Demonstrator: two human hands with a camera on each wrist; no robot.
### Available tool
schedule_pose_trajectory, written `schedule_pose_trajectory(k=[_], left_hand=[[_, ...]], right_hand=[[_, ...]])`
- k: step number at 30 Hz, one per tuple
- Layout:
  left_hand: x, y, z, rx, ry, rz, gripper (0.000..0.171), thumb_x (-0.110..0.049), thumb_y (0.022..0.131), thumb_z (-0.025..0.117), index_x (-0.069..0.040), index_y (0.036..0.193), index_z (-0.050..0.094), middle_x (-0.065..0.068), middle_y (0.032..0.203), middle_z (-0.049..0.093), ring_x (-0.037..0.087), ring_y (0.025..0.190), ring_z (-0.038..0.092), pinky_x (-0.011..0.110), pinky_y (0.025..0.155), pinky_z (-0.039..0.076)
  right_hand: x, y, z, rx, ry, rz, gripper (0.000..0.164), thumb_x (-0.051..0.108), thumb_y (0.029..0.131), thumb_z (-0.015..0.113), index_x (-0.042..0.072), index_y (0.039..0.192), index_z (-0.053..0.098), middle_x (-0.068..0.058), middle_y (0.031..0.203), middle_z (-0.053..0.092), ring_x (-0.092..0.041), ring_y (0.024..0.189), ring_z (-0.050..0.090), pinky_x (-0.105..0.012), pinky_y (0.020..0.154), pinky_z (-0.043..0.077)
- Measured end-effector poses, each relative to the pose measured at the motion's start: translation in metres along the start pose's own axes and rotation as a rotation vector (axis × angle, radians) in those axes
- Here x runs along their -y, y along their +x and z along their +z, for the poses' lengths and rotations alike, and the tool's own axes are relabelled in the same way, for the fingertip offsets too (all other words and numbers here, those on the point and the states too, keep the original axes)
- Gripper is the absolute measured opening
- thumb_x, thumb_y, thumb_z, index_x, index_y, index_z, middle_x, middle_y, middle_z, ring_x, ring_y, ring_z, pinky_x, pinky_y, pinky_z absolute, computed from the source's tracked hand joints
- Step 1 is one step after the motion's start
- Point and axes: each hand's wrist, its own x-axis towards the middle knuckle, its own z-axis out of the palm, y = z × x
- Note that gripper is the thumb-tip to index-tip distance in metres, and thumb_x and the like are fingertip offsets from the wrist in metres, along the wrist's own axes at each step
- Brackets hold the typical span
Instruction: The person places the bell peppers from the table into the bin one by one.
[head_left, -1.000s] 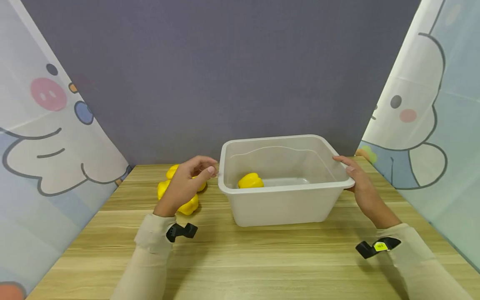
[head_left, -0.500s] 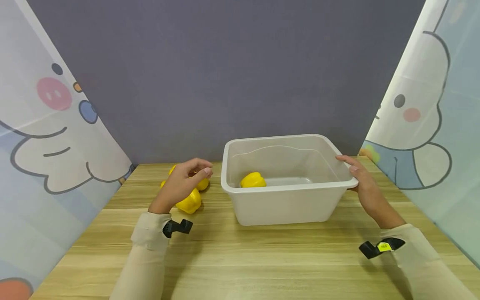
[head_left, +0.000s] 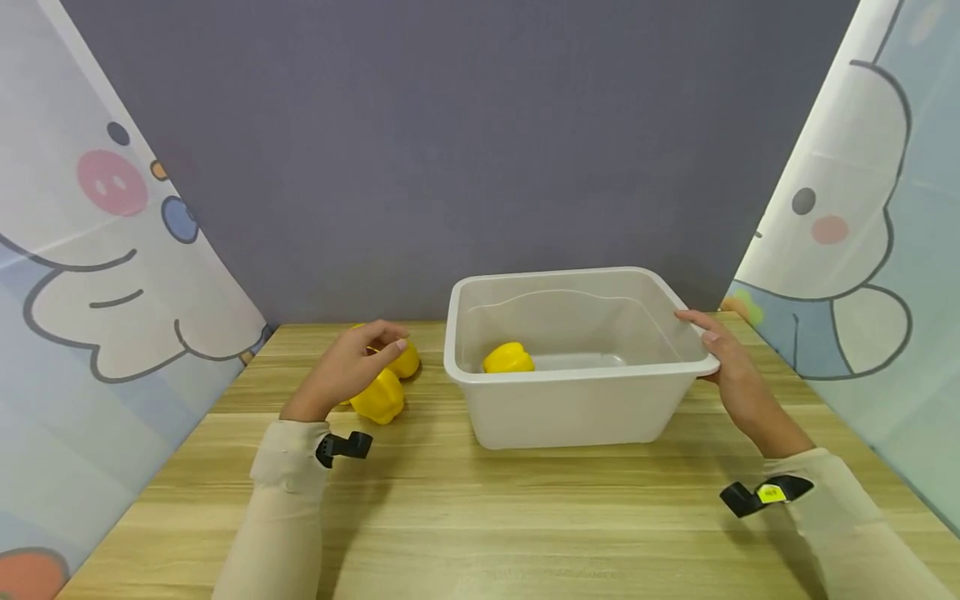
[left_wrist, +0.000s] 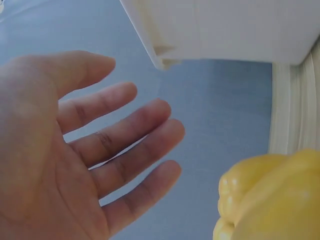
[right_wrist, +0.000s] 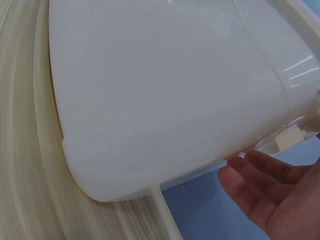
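A light grey plastic bin [head_left: 558, 412] stands on the table, one yellow bell pepper [head_left: 508, 358] lying at its left inside. My right hand [head_left: 738, 387] holds the bin's right rim, thumb on top; in the right wrist view its fingers [right_wrist: 245, 192] reach under the lip. Left of the bin, my left hand [head_left: 345, 367] hovers over a group of yellow bell peppers and partly hides them. One front pepper [head_left: 378, 398] and another behind it [head_left: 407, 360] show past the hand. The left wrist view has the fingers [left_wrist: 127, 122] spread and loosely bent, apart from a pepper [left_wrist: 272, 200].
The wood-grain table [head_left: 480, 517] spreads in front of the bin. A dark grey panel [head_left: 465, 150] rises right behind it. Curtains with cartoon prints hang at the left [head_left: 67, 292] and right [head_left: 862, 250].
My left hand has drawn back leftward from the bin's left rim to over the peppers. The right hand keeps its hold on the rim; the view has shifted slightly.
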Motion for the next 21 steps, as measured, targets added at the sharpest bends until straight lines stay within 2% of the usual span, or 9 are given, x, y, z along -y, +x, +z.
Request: schedule_pose_trajectory(k=[9,15,21], left_hand=[[0.013,-0.001,-0.002,0.016,0.078,-0.052,0.037,-0.034,0.104,0.056,-0.009,0.129,0.064,0.006,0.111,0.068,0.028,0.104,0.063,0.050,0.090,0.051],[0.019,-0.001,-0.004,0.054,0.152,-0.044,0.035,-0.028,0.102,0.059,-0.004,0.127,0.064,0.007,0.108,0.070,0.028,0.102,0.065,0.050,0.088,0.052],[0.025,-0.005,-0.006,0.104,0.167,-0.064,0.038,-0.023,0.100,0.063,-0.002,0.132,0.062,0.016,0.125,0.065,0.035,0.111,0.060,0.054,0.092,0.049]], right_hand=[[0.000,-0.001,0.000,-0.007,0.012,-0.002,0.043,0.025,0.111,0.028,0.014,0.147,0.048,0.001,0.124,0.053,-0.011,0.095,0.058,-0.022,0.070,0.052],[0.002,-0.001,0.000,-0.010,0.024,-0.005,0.043,0.024,0.111,0.028,0.014,0.147,0.049,0.000,0.122,0.054,-0.010,0.094,0.058,-0.021,0.070,0.052],[0.001,0.001,0.001,-0.007,0.000,-0.009,0.043,0.025,0.111,0.028,0.012,0.147,0.048,-0.001,0.120,0.055,-0.011,0.093,0.059,-0.022,0.070,0.053]])
